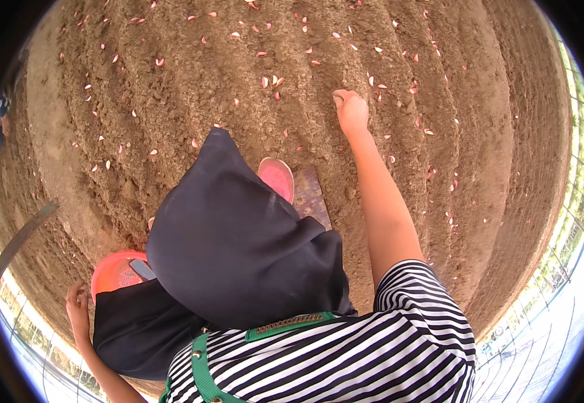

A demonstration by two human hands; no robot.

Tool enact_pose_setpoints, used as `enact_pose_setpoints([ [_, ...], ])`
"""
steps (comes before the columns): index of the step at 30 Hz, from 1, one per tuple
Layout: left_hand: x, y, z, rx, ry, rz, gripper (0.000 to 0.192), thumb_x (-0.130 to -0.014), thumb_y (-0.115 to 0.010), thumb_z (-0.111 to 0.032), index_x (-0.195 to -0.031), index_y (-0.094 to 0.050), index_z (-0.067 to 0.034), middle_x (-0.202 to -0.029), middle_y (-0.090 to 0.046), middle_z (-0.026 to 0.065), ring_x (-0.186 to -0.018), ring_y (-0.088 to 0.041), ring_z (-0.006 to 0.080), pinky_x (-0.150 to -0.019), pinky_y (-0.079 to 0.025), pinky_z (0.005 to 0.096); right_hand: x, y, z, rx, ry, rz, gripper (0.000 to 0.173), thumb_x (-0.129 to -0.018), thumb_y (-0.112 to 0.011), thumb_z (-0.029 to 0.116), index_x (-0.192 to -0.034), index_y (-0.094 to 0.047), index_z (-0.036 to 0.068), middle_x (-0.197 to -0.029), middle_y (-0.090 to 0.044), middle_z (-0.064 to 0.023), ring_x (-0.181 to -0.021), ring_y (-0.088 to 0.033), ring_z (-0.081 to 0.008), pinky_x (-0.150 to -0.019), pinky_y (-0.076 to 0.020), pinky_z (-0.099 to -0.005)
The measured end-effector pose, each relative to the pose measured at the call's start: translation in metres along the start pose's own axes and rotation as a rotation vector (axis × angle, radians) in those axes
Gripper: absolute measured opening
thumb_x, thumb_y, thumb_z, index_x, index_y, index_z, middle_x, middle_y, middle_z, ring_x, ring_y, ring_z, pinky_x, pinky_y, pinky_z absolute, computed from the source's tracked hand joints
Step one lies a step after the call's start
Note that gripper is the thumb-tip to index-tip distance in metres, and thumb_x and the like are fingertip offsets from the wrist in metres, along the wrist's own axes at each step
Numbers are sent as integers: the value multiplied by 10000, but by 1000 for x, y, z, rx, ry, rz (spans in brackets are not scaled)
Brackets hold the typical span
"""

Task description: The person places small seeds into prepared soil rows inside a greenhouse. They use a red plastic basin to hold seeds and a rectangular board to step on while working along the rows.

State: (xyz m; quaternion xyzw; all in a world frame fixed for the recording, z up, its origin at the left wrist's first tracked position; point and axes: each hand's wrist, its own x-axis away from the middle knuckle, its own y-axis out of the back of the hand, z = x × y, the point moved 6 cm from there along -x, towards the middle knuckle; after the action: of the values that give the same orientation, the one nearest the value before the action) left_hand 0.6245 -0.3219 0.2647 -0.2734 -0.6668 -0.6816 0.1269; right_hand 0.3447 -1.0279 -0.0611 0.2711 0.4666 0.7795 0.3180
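Note:
My right hand (351,112) reaches forward over the furrowed soil (317,116), its fingers curled closed and their tips low near the ground. No object shows in it, though the inside of the fist is hidden. Pinkish garlic cloves (371,80) lie spaced along the furrows around it, with a small cluster of garlic cloves (274,81) to its left. At the lower left, my left hand (76,302) hangs with loose, parted fingers beside an orange plastic basin (101,272). A flat grey rectangular object (142,269) is in the basin, partly covered by my dark trouser leg.
A pink shoe (277,177) on my foot is beside a flat board (312,195) on the soil. A curved brown strip (22,242) crosses the far left. Part of a person in dark blue (0,123) shows at the left rim. Wire mesh (576,201) borders the right side.

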Motion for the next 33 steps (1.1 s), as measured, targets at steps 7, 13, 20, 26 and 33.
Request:
enact_pose_setpoints([
  [7,-5,-7,16,26,39,15,300,-862,-534,-27,-1156,-590,-45,-1144,-580,101,-985,-597,233,-845,-480,352,3,-29,8,391,165,246,111,-816,-568,98,-819,-667,46,-884,-663,-153,-809,-673,-305,-685,-550,-394],
  [13,-8,-5,25,27,70,27,280,-872,-534,-34,-1143,-600,-47,-1145,-566,91,-980,-591,222,-832,-480,355,-15,-50,18,478,212,394,108,-817,-538,81,-839,-635,39,-833,-672,-162,-801,-680,-316,-678,-554,-401],
  [20,-6,-6,21,10,51,32,272,-866,-549,-36,-1134,-599,-43,-1123,-578,85,-933,-597,213,-790,-487,339,-72,-1,53,35,187,-54,118,-806,-620,142,-894,-601,66,-879,-604,-131,-796,-644,-329,-706,-520,-446],
  [26,-10,-7,22,38,20,16,273,-866,-563,-43,-1137,-595,-32,-1140,-591,104,-968,-601,218,-831,-479,343,-93,-18,32,-110,-23,59,176,-851,-613,181,-986,-625,69,-822,-662,-116,-669,-656,-255,-661,-524,-380],
  [33,-6,-6,28,40,53,20,279,-875,-553,-55,-1149,-599,-42,-1127,-599,112,-981,-592,243,-859,-469,356,-50,-10,19,107,78,162,178,-826,-618,170,-950,-627,42,-830,-674,-126,-689,-666,-282,-667,-536,-378],
])
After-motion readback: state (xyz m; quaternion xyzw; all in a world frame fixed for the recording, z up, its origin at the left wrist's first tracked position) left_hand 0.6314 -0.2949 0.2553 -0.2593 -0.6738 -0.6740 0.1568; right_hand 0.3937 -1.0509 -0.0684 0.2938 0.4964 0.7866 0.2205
